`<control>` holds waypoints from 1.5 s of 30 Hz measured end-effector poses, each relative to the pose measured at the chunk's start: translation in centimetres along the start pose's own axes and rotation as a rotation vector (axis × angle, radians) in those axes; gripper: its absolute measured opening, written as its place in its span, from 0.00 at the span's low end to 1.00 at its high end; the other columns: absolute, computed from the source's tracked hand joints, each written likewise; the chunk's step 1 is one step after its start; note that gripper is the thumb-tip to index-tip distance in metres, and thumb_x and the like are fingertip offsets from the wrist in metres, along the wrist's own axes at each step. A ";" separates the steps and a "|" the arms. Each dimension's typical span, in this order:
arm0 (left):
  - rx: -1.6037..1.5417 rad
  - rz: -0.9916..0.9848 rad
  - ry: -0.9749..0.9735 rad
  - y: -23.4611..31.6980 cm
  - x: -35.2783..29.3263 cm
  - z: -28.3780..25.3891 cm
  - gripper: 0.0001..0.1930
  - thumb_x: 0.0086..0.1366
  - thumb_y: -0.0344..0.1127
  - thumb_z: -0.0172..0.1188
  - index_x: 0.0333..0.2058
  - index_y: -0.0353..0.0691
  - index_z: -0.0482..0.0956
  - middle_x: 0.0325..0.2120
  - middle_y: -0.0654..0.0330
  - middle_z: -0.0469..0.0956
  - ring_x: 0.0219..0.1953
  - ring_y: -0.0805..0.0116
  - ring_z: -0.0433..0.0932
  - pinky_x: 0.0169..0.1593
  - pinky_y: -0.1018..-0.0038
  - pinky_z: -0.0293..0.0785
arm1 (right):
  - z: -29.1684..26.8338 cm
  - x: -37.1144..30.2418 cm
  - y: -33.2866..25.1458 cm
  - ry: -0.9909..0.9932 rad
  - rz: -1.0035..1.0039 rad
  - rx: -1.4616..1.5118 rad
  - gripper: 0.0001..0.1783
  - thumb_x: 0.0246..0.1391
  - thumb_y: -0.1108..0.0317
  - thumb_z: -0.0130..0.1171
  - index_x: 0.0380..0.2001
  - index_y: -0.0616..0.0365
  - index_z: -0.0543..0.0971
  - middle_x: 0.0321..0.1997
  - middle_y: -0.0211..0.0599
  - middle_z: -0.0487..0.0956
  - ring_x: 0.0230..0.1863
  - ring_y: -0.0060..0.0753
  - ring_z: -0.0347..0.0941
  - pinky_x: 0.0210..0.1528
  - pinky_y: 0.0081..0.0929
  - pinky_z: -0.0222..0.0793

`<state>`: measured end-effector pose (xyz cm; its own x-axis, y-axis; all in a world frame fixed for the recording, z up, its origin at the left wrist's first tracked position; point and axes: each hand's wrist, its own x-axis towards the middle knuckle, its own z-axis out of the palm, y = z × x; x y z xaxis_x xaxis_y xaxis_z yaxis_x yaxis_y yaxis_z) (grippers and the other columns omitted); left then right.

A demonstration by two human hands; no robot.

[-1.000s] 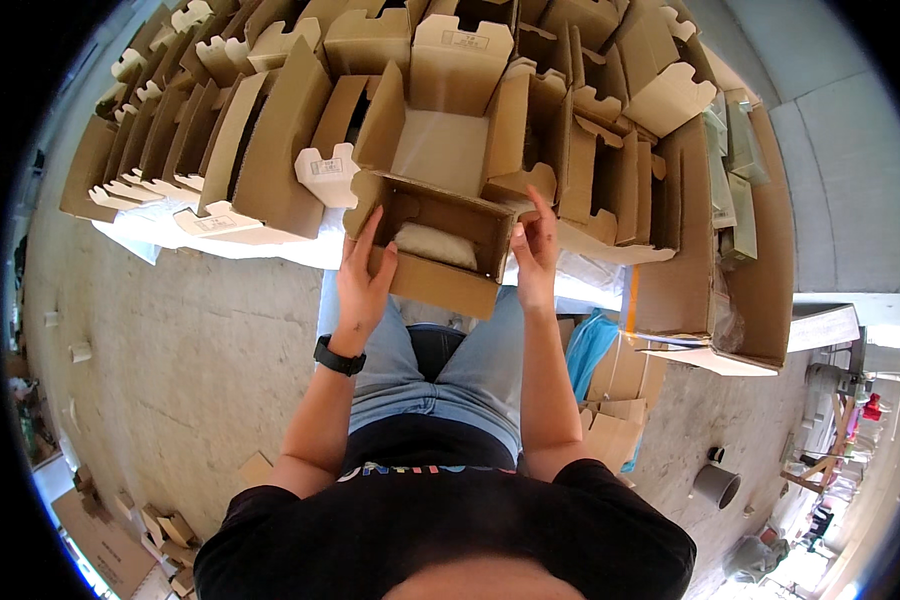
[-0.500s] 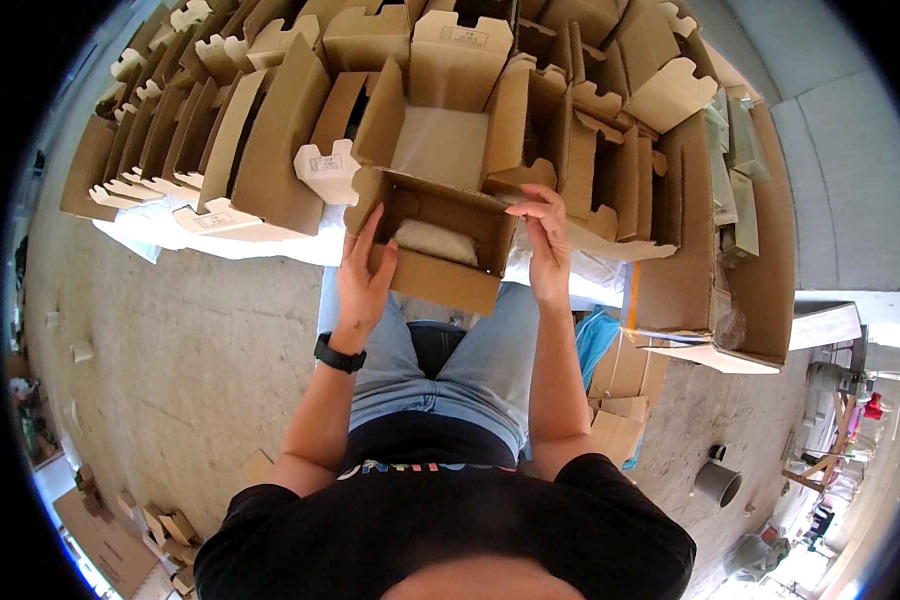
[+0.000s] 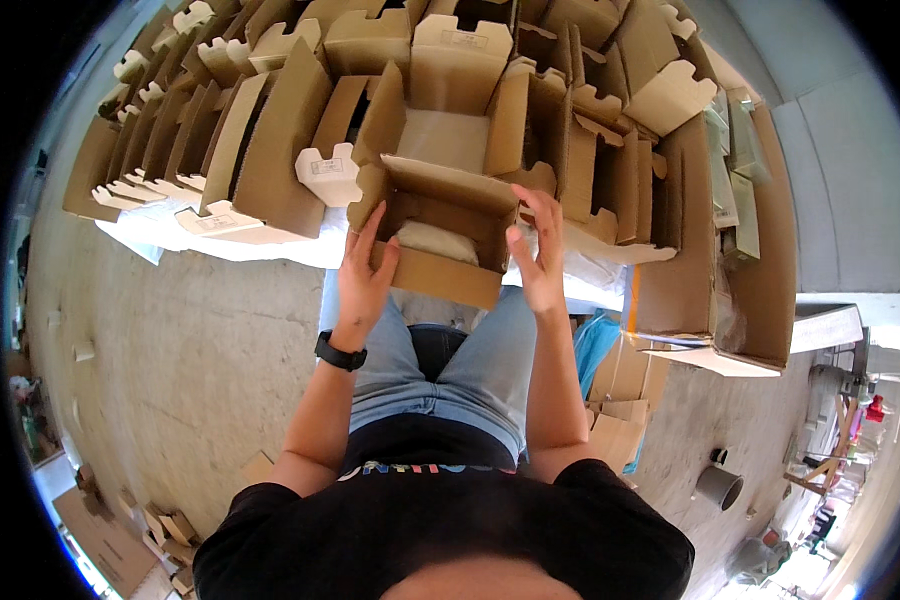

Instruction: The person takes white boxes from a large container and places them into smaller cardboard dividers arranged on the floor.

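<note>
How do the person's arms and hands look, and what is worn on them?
Both forearms are bare, with no gloves on the left hand or the right hand. A black wristband or watch sits on the left wrist. Short black sleeves of a T-shirt cover only the upper arms.

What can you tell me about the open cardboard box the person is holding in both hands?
The cardboard box is small, brown corrugated board, folded into an open tray with raised walls and its opening facing the camera. A pale flat panel shows inside at the bottom. It is held above the person's lap, in front of rows of similar boxes. The left hand grips its left side; the right hand touches its right wall.
</note>
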<state>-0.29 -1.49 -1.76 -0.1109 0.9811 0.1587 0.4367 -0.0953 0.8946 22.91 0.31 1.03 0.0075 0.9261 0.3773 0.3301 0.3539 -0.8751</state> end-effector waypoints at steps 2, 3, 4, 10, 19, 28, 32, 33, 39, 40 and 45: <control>0.035 0.064 0.037 0.2 0.0 0.2 0.24 0.64 0.32 0.55 0.59 0.43 0.69 0.55 0.47 0.68 0.57 0.50 0.69 0.58 0.67 0.65 | 0.6 -0.6 -0.7 0.003 -0.004 -0.016 0.29 0.51 0.65 0.60 0.57 0.56 0.69 0.56 0.46 0.65 0.59 0.47 0.60 0.61 0.35 0.57; 0.016 0.022 0.027 0.2 -0.1 0.1 0.24 0.64 0.32 0.55 0.59 0.43 0.69 0.55 0.48 0.69 0.57 0.51 0.69 0.58 0.67 0.65 | 1.0 -0.9 -1.1 0.014 0.008 -0.034 0.30 0.49 0.67 0.60 0.58 0.56 0.69 0.57 0.47 0.64 0.60 0.48 0.60 0.61 0.36 0.57; -0.004 -0.020 0.017 0.2 -0.1 0.1 0.24 0.64 0.32 0.55 0.59 0.43 0.68 0.54 0.48 0.69 0.57 0.51 0.69 0.58 0.68 0.66 | 1.4 -1.1 -1.5 0.024 0.020 -0.052 0.31 0.48 0.68 0.60 0.58 0.55 0.68 0.58 0.47 0.63 0.60 0.48 0.60 0.62 0.36 0.56; -0.144 0.012 -0.134 0.8 0.3 -1.3 0.25 0.63 0.33 0.57 0.60 0.44 0.69 0.62 0.49 0.61 0.64 0.55 0.61 0.64 0.68 0.57 | 1.6 -1.8 -1.4 0.032 0.152 -0.026 0.35 0.46 0.77 0.49 0.62 0.52 0.65 0.63 0.44 0.60 0.65 0.45 0.56 0.65 0.36 0.52; -0.659 0.185 -0.177 -0.9 -0.8 -1.7 0.36 0.67 0.40 0.52 0.68 0.35 0.46 0.69 0.49 0.46 0.71 0.57 0.44 0.70 0.67 0.39 | 1.1 -1.6 -0.5 0.070 0.200 0.147 0.37 0.48 0.72 0.43 0.66 0.58 0.58 0.71 0.39 0.55 0.74 0.38 0.41 0.73 0.35 0.29; -0.297 0.233 -0.366 -3.4 0.1 -3.2 0.39 0.66 0.46 0.54 0.67 0.34 0.46 0.68 0.47 0.49 0.70 0.55 0.46 0.70 0.65 0.42 | 1.5 -1.8 -0.3 0.094 0.155 0.114 0.36 0.48 0.74 0.42 0.65 0.56 0.60 0.70 0.40 0.57 0.72 0.38 0.45 0.73 0.34 0.32; -0.293 0.202 -0.324 -3.4 -0.1 -2.5 0.41 0.63 0.43 0.59 0.67 0.35 0.47 0.67 0.48 0.51 0.70 0.55 0.48 0.69 0.65 0.45 | 1.6 -1.7 0.0 0.088 0.111 0.070 0.33 0.47 0.76 0.42 0.61 0.54 0.66 0.66 0.40 0.60 0.70 0.40 0.49 0.72 0.35 0.37; -0.305 0.195 -0.310 -3.2 -0.1 -2.3 0.41 0.63 0.42 0.60 0.67 0.36 0.47 0.67 0.48 0.51 0.70 0.55 0.49 0.69 0.65 0.46 | 1.6 -1.6 0.1 0.088 0.098 0.055 0.32 0.46 0.77 0.42 0.60 0.53 0.68 0.65 0.40 0.61 0.70 0.41 0.50 0.72 0.36 0.38; -0.253 0.212 -0.276 -3.3 0.0 -1.9 0.39 0.62 0.40 0.61 0.66 0.37 0.50 0.67 0.48 0.51 0.69 0.53 0.52 0.68 0.65 0.49 | 0.8 -1.7 0.9 0.059 0.018 -0.039 0.26 0.50 0.77 0.41 0.52 0.50 0.76 0.63 0.45 0.62 0.68 0.43 0.53 0.68 0.37 0.45; -0.251 0.220 -0.272 -3.1 0.0 -1.9 0.39 0.62 0.40 0.61 0.66 0.38 0.51 0.67 0.48 0.51 0.69 0.52 0.52 0.68 0.64 0.50 | 0.9 -1.7 0.5 0.070 0.058 -0.032 0.26 0.51 0.77 0.41 0.52 0.50 0.76 0.63 0.45 0.62 0.67 0.43 0.54 0.68 0.36 0.45; -0.064 0.319 -0.241 -2.1 0.2 -2.3 0.32 0.61 0.40 0.61 0.62 0.42 0.61 0.66 0.48 0.53 0.67 0.49 0.56 0.66 0.63 0.55 | 1.3 -1.3 -0.6 0.075 0.100 -0.088 0.27 0.53 0.76 0.40 0.55 0.52 0.75 0.61 0.45 0.61 0.65 0.44 0.55 0.67 0.37 0.48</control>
<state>-3.28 -1.44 -2.62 0.2372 0.9113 0.3364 0.3576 -0.4039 0.8420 21.43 -0.94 0.65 0.1135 0.9427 0.3138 0.4051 0.2445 -0.8810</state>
